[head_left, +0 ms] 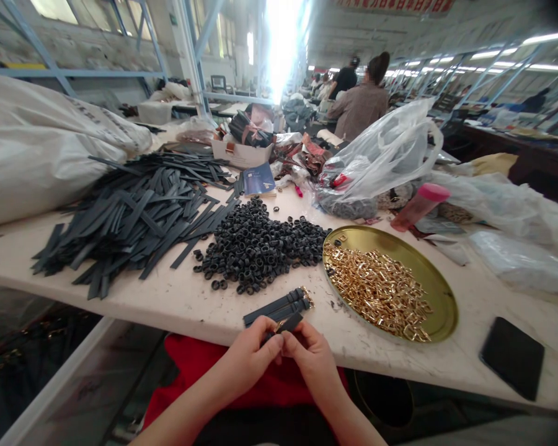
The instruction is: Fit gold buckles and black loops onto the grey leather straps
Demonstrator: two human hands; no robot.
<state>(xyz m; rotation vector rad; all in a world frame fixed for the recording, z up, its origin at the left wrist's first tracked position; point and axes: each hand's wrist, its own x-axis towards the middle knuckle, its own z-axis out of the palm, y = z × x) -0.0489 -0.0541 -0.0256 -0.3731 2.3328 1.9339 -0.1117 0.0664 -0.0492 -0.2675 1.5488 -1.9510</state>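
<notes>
Both hands meet at the table's front edge, fingers closed on a short black strap (290, 323) with a bit of gold-coloured metal on it. My left hand (256, 347) pinches the end near the metal. My right hand (310, 350) grips the strap from the other side, its fingertips partly hidden. Just beyond them lie a few black straps (274, 308) with gold buckles (308, 298) at their right ends. Farther back is a heap of small black loops (260, 241). To the right, a round gold tray (439, 303) holds a pile of gold buckles (376, 285).
A big pile of black strips (134, 210) covers the table's left side, beside a white sack (41, 148). A blue booklet (259, 179), a clear plastic bag (385, 155) and a pink-capped container (418, 207) stand behind. A black phone (513, 357) lies at right. People (365, 105) are in the background.
</notes>
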